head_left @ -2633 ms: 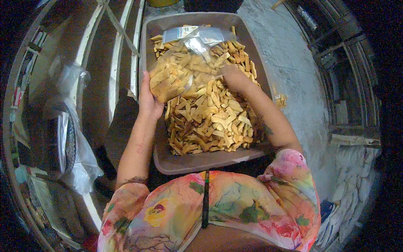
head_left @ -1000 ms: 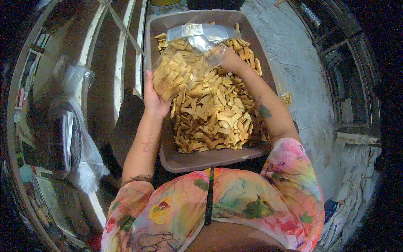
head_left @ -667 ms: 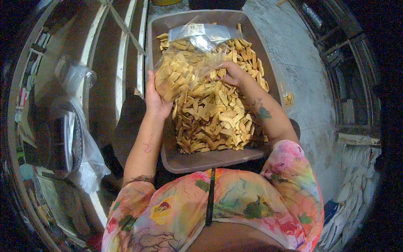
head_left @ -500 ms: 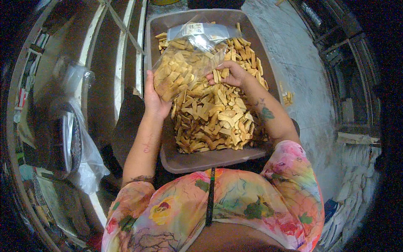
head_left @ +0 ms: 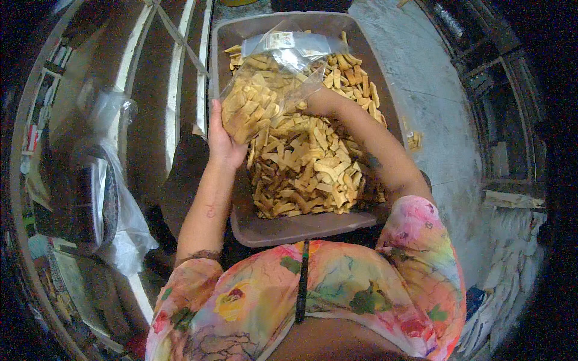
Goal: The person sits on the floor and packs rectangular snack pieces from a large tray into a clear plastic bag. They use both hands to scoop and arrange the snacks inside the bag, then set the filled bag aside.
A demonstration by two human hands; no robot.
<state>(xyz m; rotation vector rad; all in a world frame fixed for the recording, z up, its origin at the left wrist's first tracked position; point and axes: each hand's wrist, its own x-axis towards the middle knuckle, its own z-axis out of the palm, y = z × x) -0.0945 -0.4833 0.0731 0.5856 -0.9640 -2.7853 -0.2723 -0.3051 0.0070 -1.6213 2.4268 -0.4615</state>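
1. Far off to the left of the left hand, a crumpled clear plastic bag [head_left: 117, 198] is seen lying beside a dark round object that cannot be made out.
2. The left hand [head_left: 224, 139] is wrapped around the lower left side of a clear bag of chips [head_left: 265, 99], thumb and fingers clamped on it, and the bag is held tilted above the tub.
3. Beneath both hands, a brown plastic tub [head_left: 289, 227] is filled with pale yellow chips [head_left: 313, 174].
4. The right hand [head_left: 314, 99] is tucked in at the open mouth of the bag, mostly hidden behind the plastic; whether its fingers are together or apart cannot be told.
5. Right of that forearm, a grey concrete floor [head_left: 433, 108] is seen.
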